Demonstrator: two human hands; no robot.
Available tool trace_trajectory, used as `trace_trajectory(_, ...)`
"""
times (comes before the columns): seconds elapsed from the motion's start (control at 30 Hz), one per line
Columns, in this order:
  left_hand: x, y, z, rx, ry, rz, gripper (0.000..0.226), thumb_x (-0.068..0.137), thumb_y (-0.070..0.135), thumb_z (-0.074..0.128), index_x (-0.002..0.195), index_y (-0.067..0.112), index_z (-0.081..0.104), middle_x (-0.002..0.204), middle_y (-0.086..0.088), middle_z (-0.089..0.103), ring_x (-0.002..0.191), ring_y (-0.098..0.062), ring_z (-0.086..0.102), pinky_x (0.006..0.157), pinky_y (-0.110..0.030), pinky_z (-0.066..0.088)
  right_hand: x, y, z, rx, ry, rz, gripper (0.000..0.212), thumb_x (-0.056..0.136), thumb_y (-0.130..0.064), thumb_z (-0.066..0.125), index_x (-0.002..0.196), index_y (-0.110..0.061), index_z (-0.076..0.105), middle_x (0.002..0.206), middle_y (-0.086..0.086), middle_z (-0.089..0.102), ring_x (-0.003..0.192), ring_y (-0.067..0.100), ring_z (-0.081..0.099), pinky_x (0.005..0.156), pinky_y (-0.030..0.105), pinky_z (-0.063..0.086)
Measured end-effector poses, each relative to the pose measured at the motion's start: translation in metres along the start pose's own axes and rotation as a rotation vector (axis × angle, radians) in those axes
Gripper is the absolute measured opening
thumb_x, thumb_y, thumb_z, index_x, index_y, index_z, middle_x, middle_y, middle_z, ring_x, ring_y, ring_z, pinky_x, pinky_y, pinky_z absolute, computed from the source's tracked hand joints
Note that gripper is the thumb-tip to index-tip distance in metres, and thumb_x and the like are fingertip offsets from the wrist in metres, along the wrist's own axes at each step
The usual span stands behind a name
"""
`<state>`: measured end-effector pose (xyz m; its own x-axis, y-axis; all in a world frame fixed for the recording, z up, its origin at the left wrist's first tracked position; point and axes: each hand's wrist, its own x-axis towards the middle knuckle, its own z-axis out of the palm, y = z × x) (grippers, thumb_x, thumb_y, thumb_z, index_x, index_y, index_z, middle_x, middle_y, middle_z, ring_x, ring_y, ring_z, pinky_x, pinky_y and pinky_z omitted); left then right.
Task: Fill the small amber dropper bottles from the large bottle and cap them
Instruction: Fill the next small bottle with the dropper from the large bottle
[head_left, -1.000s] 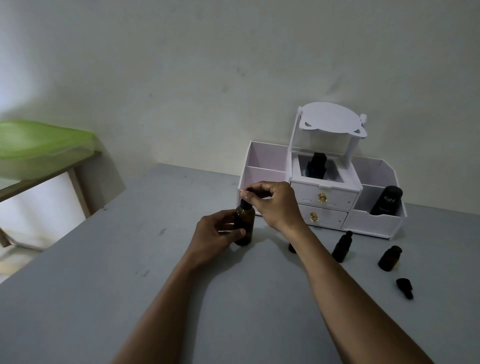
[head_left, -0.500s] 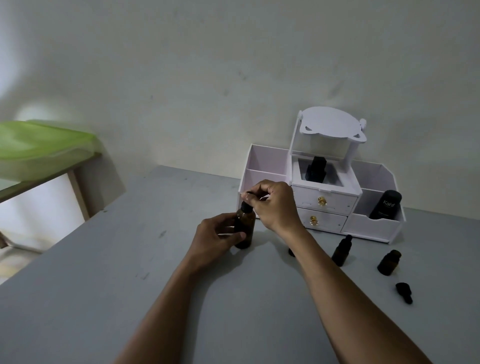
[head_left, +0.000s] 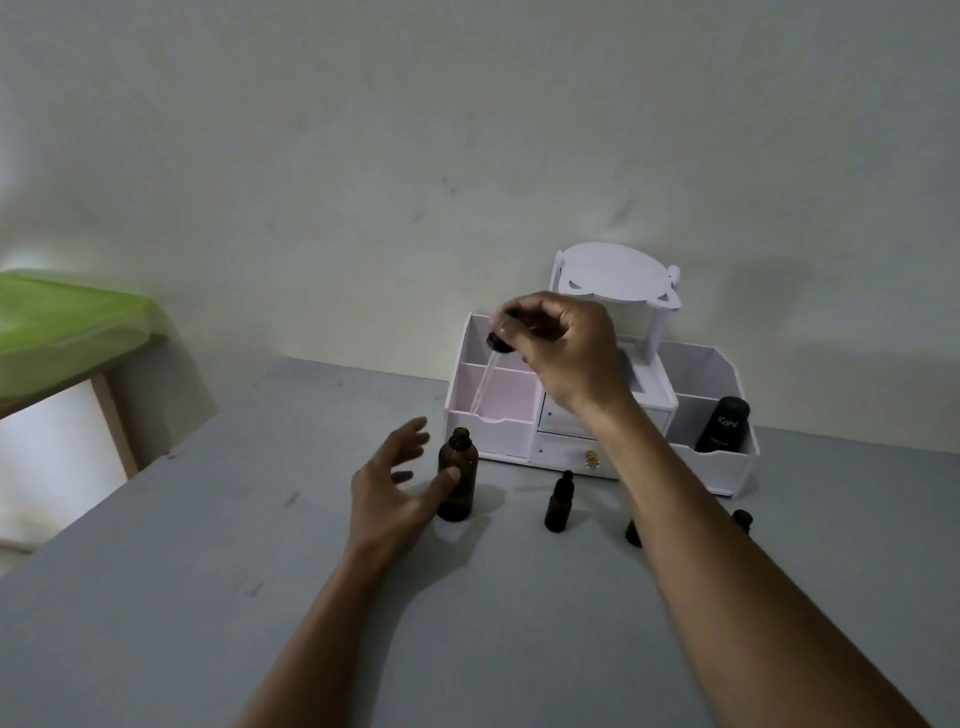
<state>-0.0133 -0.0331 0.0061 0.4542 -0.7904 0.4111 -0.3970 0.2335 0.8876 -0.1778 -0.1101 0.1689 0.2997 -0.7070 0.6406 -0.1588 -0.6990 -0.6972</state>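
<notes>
large bottle (head_left: 457, 480) uncapped, dropper (head_left: 493, 358) pinched in right hand (head_left: 563, 345)

Grey desk (head_left: 156, 597) meets a plain, scuffed off-white wall (head_left: 363, 156) at 12 o'clock. Wooden side table (head_left: 117, 415) bearing a green tub (head_left: 67, 322) at 9 o'clock. Dim light.

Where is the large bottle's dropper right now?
Head view, near centre: the dropper is pinched in the right hand, above the open large bottle, in front of the white organizer.
</notes>
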Motion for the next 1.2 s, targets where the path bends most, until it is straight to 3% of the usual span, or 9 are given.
trace_trajectory(0.1, -0.015, 0.024, 0.013, 0.006, 0.205, 0.117, 0.049, 0.076, 0.037, 0.075, 0.123, 0.027, 0.065, 0.103, 0.012, 0.071, 0.098, -0.004, 0.066, 0.077, -0.023, 0.052, 0.000, -0.009, -0.030, 0.036, 0.053, -0.015, 0.009, 0.087, -0.014, 0.074, 0.095, -0.009, 0.075, 0.083, 0.001, 0.076, 0.070, 0.006, 0.074, 0.065, 0.019, 0.057)
trace_trajectory(0.17, -0.026, 0.040, 0.027, -0.009, 0.235, 0.184, 0.034, 0.079, 0.029, 0.074, 0.112, 0.025, 0.069, 0.092, 0.009, 0.070, 0.087, -0.009, 0.067, 0.073, -0.025, 0.053, -0.004, -0.009, -0.052, 0.056, 0.086, -0.015, 0.009, 0.087, -0.010, 0.074, 0.096, -0.010, 0.075, 0.083, -0.001, 0.076, 0.069, 0.004, 0.073, 0.068, 0.022, 0.060)
trace_trajectory(0.27, -0.043, 0.061, 0.056, -0.061, 0.129, 0.239, 0.022, 0.082, 0.024, 0.073, 0.104, 0.028, 0.071, 0.084, 0.009, 0.070, 0.075, -0.012, 0.066, 0.067, -0.027, 0.055, -0.015, 0.001, -0.090, -0.038, 0.143, -0.023, 0.011, 0.085, -0.021, 0.077, 0.096, -0.022, 0.078, 0.089, -0.004, 0.078, 0.084, 0.013, 0.076, 0.084, 0.042, 0.062)
trace_trajectory(0.37, -0.060, 0.079, 0.088, -0.086, -0.049, 0.248, 0.020, 0.083, 0.024, 0.074, 0.102, 0.028, 0.072, 0.084, 0.013, 0.071, 0.081, -0.010, 0.068, 0.072, -0.018, 0.054, -0.032, 0.015, -0.128, -0.105, 0.193, 0.039, 0.009, 0.085, -0.023, 0.077, 0.094, -0.021, 0.078, 0.085, -0.004, 0.078, 0.078, 0.012, 0.075, 0.081, 0.039, 0.062)
trace_trajectory(0.47, -0.078, 0.093, 0.125, -0.148, -0.211, 0.186, 0.022, 0.083, 0.023, 0.076, 0.105, 0.024, 0.075, 0.089, 0.013, 0.074, 0.086, -0.005, 0.070, 0.077, -0.016, 0.055, -0.052, 0.032, -0.164, -0.149, 0.269, 0.109, 0.006, 0.084, -0.021, 0.078, 0.089, -0.020, 0.077, 0.080, -0.007, 0.077, 0.070, 0.005, 0.071, 0.078, 0.034, 0.061)
trace_trajectory(0.67, -0.088, 0.099, 0.192, -0.142, -0.468, -0.004, 0.046, 0.085, 0.026, 0.079, 0.129, 0.024, 0.065, 0.114, 0.010, 0.072, 0.100, -0.001, 0.067, 0.093, -0.018, 0.055, -0.080, 0.072, -0.211, -0.173, 0.397, 0.231, 0.009, 0.080, -0.024, 0.081, 0.084, -0.016, 0.080, 0.078, 0.002, 0.078, 0.079, 0.022, 0.075, 0.086, 0.049, 0.060)
trace_trajectory(0.77, -0.087, 0.095, 0.220, -0.078, -0.510, -0.054, 0.057, 0.086, 0.025, 0.077, 0.140, 0.020, 0.056, 0.132, 0.005, 0.065, 0.109, -0.003, 0.061, 0.095, -0.014, 0.046, -0.089, 0.084, -0.222, -0.175, 0.419, 0.245, 0.011, 0.077, -0.027, 0.082, 0.082, -0.017, 0.080, 0.077, 0.003, 0.078, 0.079, 0.025, 0.076, 0.086, 0.051, 0.060)
trace_trajectory(0.9, -0.082, 0.090, 0.246, -0.029, -0.523, -0.076, 0.066, 0.088, 0.025, 0.075, 0.147, 0.017, 0.048, 0.143, 0.000, 0.058, 0.124, -0.012, 0.056, 0.101, -0.019, 0.042, -0.098, 0.094, -0.225, -0.188, 0.442, 0.264, 0.009, 0.078, -0.025, 0.082, 0.082, -0.016, 0.080, 0.076, 0.002, 0.078, 0.078, 0.024, 0.076, 0.084, 0.050, 0.060)
trace_trajectory(1.2, -0.066, 0.085, 0.271, -0.018, -0.502, -0.100, 0.060, 0.086, 0.025, 0.078, 0.140, 0.012, 0.056, 0.132, -0.005, 0.066, 0.113, -0.013, 0.063, 0.095, -0.021, 0.048, -0.102, 0.105, -0.222, -0.201, 0.468, 0.279, 0.006, 0.080, -0.018, 0.081, 0.080, -0.012, 0.079, 0.073, 0.001, 0.077, 0.072, 0.017, 0.075, 0.078, 0.036, 0.062)
